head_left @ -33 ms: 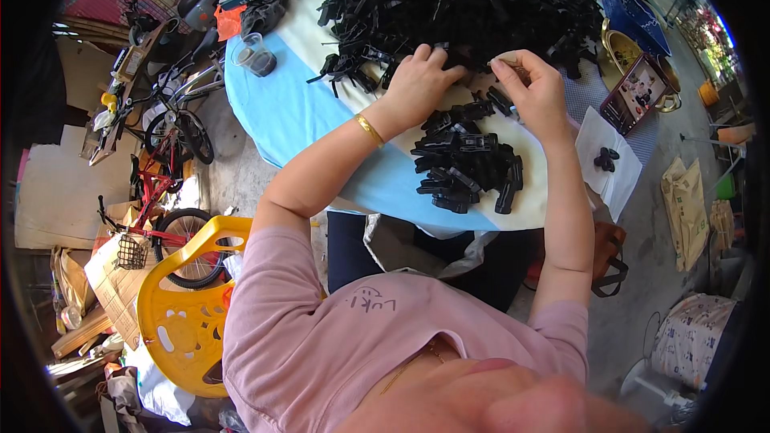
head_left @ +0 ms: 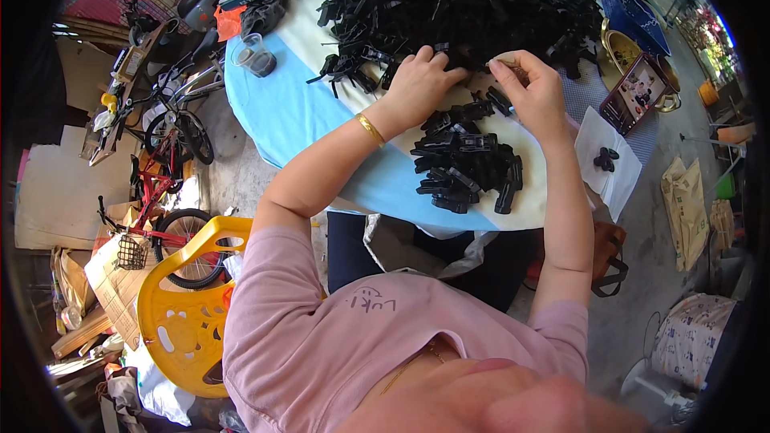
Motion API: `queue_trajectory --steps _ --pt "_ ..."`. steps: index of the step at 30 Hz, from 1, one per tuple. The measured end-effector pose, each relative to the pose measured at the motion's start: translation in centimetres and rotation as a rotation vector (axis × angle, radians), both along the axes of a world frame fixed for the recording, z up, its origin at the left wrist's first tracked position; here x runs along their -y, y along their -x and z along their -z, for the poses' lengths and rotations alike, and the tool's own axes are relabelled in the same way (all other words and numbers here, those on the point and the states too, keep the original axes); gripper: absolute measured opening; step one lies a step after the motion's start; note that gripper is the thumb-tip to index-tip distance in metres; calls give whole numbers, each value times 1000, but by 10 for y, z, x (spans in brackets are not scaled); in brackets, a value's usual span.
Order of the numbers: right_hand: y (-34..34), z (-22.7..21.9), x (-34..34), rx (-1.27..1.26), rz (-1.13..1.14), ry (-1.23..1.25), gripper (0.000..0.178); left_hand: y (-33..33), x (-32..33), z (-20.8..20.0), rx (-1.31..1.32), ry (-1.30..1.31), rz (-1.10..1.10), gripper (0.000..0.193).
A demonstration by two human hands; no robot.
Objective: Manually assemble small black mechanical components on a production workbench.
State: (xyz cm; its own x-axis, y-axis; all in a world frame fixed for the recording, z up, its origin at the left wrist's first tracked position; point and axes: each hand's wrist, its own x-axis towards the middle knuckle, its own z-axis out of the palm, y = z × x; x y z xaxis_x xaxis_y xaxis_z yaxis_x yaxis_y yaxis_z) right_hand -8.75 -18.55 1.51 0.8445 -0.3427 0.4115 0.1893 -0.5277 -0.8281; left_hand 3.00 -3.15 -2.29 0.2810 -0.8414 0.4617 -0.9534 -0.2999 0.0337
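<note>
My left hand (head_left: 420, 87) is closed, its fingers curled down at the near edge of a large heap of small black plastic parts (head_left: 465, 8) with thin strips sticking out. What its fingertips hold is hidden. Just to the right, my right hand (head_left: 535, 95) has thumb and forefinger pinched together, and anything between them is too small to name. Below both hands, close to the table's near edge, lies a smaller pile of black plastic clip-like pieces (head_left: 465, 156). One black piece (head_left: 499, 99) rests right beside my right hand.
A light blue and cream cloth covers the table (head_left: 297, 124). On it stands a clear plastic cup (head_left: 258, 56). At the right, a phone (head_left: 635, 95) leans by a metal pot (head_left: 622, 48), near white paper (head_left: 597, 132) with small black bits. A yellow chair (head_left: 180, 313) is at my left.
</note>
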Motion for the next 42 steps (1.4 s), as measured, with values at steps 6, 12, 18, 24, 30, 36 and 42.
queue_trajectory --steps 6,12,18,24,30,36,42 --pt "-5 9 9 78 116 45 17 2 -3 -18 -537 361 83 32" --pt "-3 6 5 -35 -229 -322 19 6 -12 -27 -750 347 348 33" --pt "3 -1 -7 135 -312 -60 8 12 -7 -31 -1567 492 435 37" --pt "7 -3 -14 75 -325 -52 8 11 -15 -37 -1745 339 548 64" --pt "5 -4 -19 -52 -376 -425 10 28 -8 -34 -1428 509 459 75" --pt "8 -5 -13 -180 -449 -355 11 26 -9 -35 -1361 492 472 65" --pt "10 -5 -1 21 -418 -506 18 23 -11 -37 -1592 591 503 45"
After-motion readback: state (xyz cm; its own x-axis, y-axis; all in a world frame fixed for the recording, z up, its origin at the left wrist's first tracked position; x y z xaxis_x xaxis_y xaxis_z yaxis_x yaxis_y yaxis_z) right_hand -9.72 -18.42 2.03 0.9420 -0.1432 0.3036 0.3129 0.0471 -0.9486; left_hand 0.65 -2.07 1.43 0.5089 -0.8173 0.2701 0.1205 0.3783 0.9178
